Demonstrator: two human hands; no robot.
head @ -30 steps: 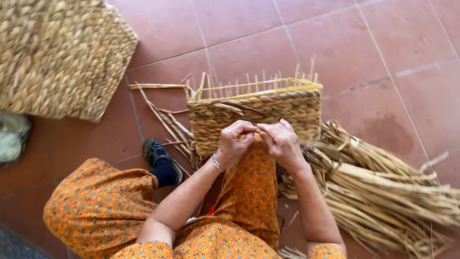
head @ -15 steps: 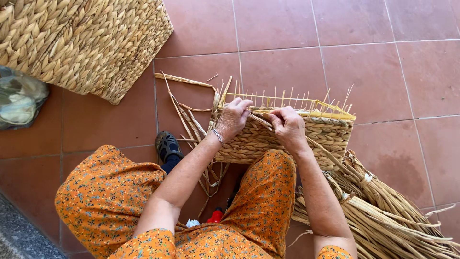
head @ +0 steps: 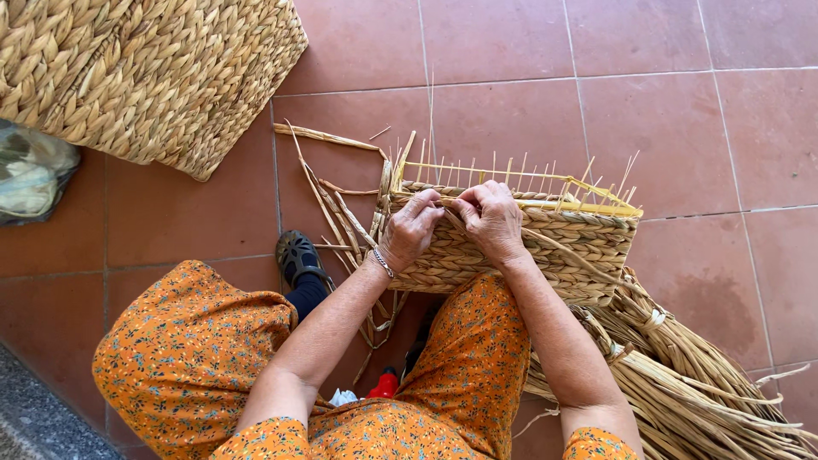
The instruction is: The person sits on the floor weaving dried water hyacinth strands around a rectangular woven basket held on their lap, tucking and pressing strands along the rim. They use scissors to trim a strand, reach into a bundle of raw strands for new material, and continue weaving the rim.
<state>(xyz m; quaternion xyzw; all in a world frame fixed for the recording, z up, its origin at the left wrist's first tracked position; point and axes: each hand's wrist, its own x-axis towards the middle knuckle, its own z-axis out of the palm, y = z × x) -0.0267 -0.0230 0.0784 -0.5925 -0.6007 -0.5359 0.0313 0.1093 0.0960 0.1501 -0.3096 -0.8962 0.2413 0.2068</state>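
Note:
A half-woven straw basket point(head: 569, 247) with thin upright stakes stands on the tiled floor against my knee. My left hand point(head: 411, 228) and my right hand point(head: 492, 218) meet at the near rim of the basket, both pinching a straw strand point(head: 443, 201) along the top woven row. Loose strands point(head: 334, 203) trail out from the basket's left corner.
A large finished woven basket point(head: 145, 72) lies at the top left, with a grey bag point(head: 30, 175) beside it. A bundle of dried straw point(head: 690, 383) lies at the lower right. My foot in a dark sandal point(head: 300, 258) rests on the floor; orange floral clothing covers my legs.
The view has shifted, so the basket sits lower and more central. Both hands stay together at the rim, working the strand slightly along the top row.

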